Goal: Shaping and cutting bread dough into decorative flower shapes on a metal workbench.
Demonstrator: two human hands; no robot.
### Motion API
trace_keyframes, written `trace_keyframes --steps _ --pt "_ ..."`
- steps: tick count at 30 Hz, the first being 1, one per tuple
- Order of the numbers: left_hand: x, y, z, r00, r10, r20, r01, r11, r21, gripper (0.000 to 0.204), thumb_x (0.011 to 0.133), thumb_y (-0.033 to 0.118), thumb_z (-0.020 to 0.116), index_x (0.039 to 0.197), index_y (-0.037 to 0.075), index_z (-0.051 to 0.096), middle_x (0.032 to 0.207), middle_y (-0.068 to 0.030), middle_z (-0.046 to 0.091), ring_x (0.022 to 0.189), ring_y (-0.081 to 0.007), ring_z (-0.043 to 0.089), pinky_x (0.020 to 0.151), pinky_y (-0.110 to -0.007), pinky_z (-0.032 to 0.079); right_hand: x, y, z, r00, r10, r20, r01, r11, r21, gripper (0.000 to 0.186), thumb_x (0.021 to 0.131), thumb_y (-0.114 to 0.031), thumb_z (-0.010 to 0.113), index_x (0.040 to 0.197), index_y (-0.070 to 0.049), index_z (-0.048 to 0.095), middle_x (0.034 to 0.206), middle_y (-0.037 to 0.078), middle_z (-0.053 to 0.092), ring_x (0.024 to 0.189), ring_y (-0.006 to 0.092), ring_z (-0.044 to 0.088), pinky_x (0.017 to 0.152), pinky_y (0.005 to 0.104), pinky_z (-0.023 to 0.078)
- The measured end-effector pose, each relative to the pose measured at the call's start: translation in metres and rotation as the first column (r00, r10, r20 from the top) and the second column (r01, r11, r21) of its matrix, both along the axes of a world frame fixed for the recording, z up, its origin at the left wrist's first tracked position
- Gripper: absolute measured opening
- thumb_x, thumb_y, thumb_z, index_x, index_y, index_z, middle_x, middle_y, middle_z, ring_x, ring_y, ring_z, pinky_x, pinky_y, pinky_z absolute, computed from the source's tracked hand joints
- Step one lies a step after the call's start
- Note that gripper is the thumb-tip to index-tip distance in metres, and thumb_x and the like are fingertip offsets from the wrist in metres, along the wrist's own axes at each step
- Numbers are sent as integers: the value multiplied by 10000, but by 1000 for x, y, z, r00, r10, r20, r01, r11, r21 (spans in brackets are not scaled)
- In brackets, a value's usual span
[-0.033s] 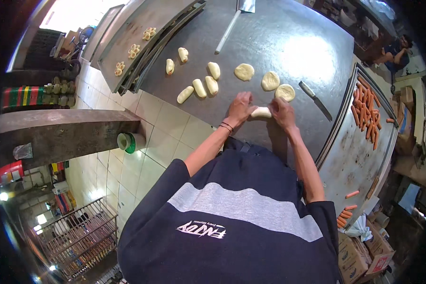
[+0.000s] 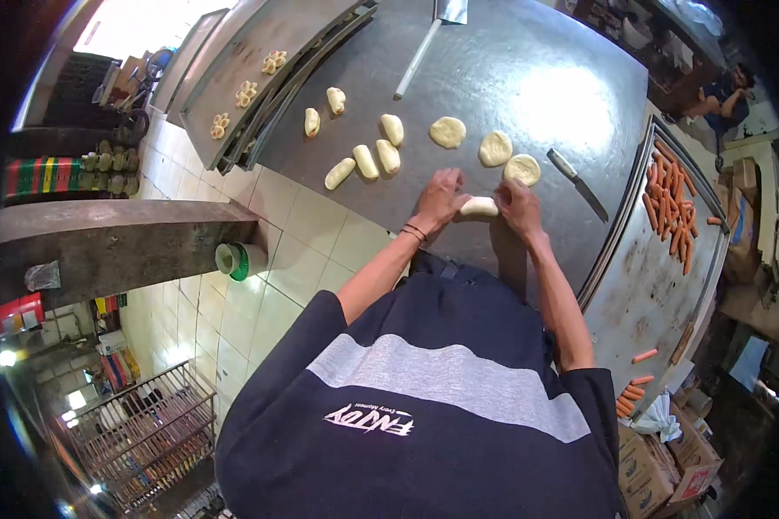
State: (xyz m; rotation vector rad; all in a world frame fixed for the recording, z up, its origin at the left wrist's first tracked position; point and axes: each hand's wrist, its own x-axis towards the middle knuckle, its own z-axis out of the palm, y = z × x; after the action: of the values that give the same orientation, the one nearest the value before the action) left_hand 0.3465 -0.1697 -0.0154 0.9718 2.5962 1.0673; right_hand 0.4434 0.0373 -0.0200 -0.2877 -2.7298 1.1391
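Note:
A pale dough roll (image 2: 479,207) lies level at the table's near edge, between my two hands. My left hand (image 2: 442,195) is closed on its left end, fingers curled. At its right end my right hand (image 2: 519,208) pinches the dough. Just beyond the right hand are flattened dough rounds (image 2: 496,149), the nearest one almost touching the fingers. Several shaped dough rolls (image 2: 365,162) rest to the left of my hands, and two more with reddish ends (image 2: 336,100) sit farther off. Whether a sausage is inside the held roll is hidden.
A knife (image 2: 577,183) lies right of the rounds. Beyond it, a metal tray (image 2: 658,303) bears many sausages (image 2: 671,203). A long-handled scraper (image 2: 417,59) is at the far side. Stacked trays (image 2: 260,35) with flower-shaped dough pieces (image 2: 246,93) overlap the table's left. Another person sits far right.

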Motion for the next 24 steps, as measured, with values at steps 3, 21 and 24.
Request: trace_keyframes --steps 3,21,24 --pt "12 1 11 992 -117 -53 120 991 52 242 941 133 670 1152 16 651 1082 -167 696 1124 -369 624 960 -469 505 9 3 -2 1000 11 23 -10 999 -33 168 913 -142 734 1053 -60 692 924 149 693 855 359 693 757 469 541" --pt "51 14 -7 928 -367 -70 370 928 46 254 883 3 586 1128 -5 654 1166 -195 684 1076 -393 650 958 -482 516 55 9 -10 994 97 53 -81 965 -251 486 845 11 641 1325 -56 612 1304 179 672 1193 404 633 1053 493 475" --pt "16 -1 -8 983 -165 -83 178 963 203 384 862 -57 575 1227 19 666 1181 -178 693 1061 -376 649 960 -465 519 65 29 -4 1000 -15 -6 16 999 44 465 882 -6 641 1344 -40 612 1416 189 612 1308 398 575 1129 489 431"
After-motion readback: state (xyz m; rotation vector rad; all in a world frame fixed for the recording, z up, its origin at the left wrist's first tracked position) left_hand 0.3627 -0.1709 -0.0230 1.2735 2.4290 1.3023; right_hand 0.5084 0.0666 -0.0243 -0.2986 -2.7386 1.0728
